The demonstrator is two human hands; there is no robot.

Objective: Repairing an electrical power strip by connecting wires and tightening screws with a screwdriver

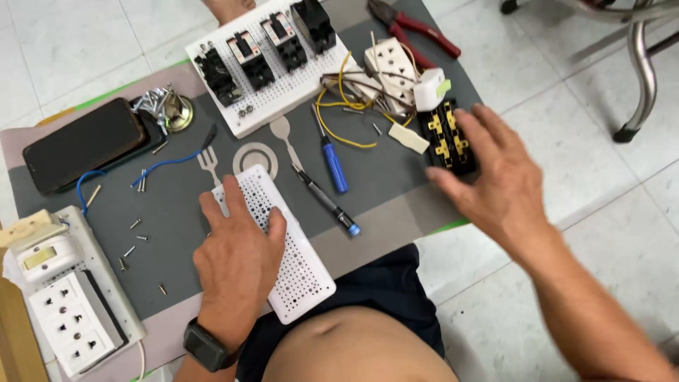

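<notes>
- A person's left hand (237, 258) lies flat, fingers spread, on a bare white perforated board (279, 240) resting on the grey mat (382, 177) near the lap.
- The right hand (495, 177), fingers apart, closes around a black terminal block (444, 138) with brass contacts, lying loose and unmounted.
- Between them lie two screwdrivers (329, 159) and scattered screws (134, 237).
- Farther off, another perforated board (272, 71) already carries four black breakers; red-handled pliers (414, 28) lie beyond.

Looks like a home floor turned makeshift electrical workbench: pale floor tiles (608, 198), grey mat (177, 212) strewn with screws, wall sockets (71, 322), breaker board (272, 60), screwdrivers (331, 159), pliers (414, 28).
</notes>
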